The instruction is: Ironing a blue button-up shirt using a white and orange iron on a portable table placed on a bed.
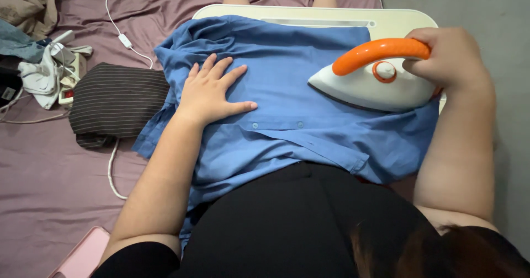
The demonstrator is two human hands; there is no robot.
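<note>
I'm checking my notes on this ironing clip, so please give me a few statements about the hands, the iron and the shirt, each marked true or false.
1. The right hand grips the orange handle of the iron. True.
2. The left hand lies flat with spread fingers on the blue shirt. True.
3. The iron stands upright on its heel. False: its soleplate lies down on the shirt.
4. The shirt is spread on the purple bedsheet. False: it lies over a white lap table.
5. A dark striped cloth lies to the left of the shirt. True.
6. The left hand holds the pink phone. False: the phone lies apart on the sheet, at the bottom left.
</note>
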